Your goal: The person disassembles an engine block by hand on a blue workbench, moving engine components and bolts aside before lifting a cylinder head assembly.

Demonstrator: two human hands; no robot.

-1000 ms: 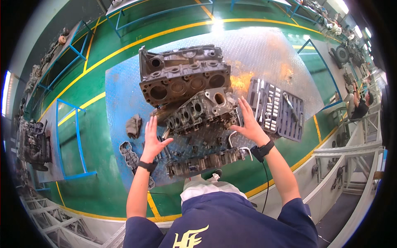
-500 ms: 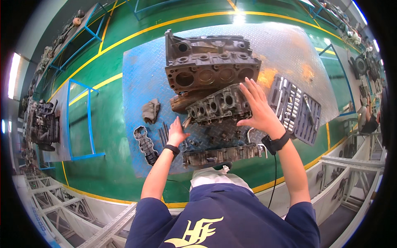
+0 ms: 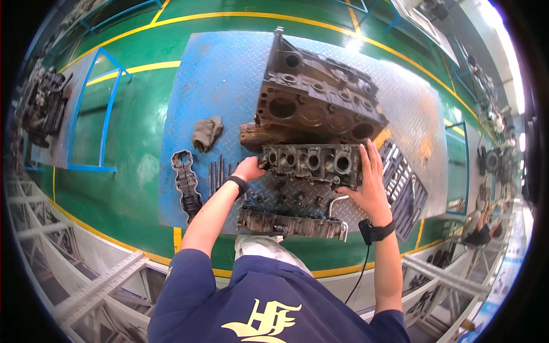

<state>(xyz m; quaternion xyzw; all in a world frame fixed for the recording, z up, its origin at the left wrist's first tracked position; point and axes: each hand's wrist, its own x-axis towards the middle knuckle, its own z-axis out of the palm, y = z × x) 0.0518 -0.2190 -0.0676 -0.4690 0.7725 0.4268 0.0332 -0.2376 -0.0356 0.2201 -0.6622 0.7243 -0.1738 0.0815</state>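
Note:
A dirty metal cylinder head [image 3: 300, 162] with a row of round ports lies in front of me, between my two hands. My left hand [image 3: 249, 170] is closed on its left end, the fingertips partly hidden. My right hand [image 3: 369, 186] lies against its right end, long fingers stretched along the side and thumb at the near lower edge. Behind it stands an engine block [image 3: 320, 106] with open cylinder bores, beside a piece of wood [image 3: 260, 136]. Nearer me is a long dark metal engine part [image 3: 286, 224], with a bent metal bar [image 3: 334, 203] by its right end.
All this rests on a blue and grey checkered metal plate [image 3: 211, 63]. To the left are a crumpled cloth [image 3: 207, 133], a dark gasket-shaped cover [image 3: 187, 183] and several thin rods [image 3: 216, 173]. A socket tray [image 3: 409, 197] lies right of my right hand.
Both hands have come onto the cylinder head: the left closes on its left end, the right meets its right end. The whole view has turned clockwise.

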